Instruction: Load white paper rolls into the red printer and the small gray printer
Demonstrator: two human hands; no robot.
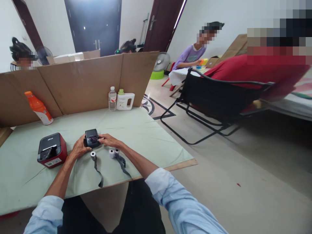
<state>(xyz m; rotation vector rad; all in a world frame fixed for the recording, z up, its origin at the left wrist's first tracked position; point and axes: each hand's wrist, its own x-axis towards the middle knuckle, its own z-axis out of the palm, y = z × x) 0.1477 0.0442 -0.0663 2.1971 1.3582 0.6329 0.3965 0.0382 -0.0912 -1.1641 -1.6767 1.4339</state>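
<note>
A small black printer (91,137) sits on the cloth-covered table, held from both sides. My left hand (80,148) wraps its left side, the thumb along the near edge. On its right side, the fingers of my right hand (108,140) grip the edge; their tips are partly hidden. Just in front lies a small white paper roll (93,155) with a dark strip (99,175) trailing toward me. Two more paper rolls (114,153) lie below my right wrist, with dark strips beside them. A larger red and black printer (52,150) stands left of my left hand.
A cardboard screen (80,86) borders the table's far side. Before it stand an orange bottle (39,108), leaning, a clear water bottle (112,99) and a white jug (125,100). Right of the table are a black folding chair (214,97) and people seated at other tables.
</note>
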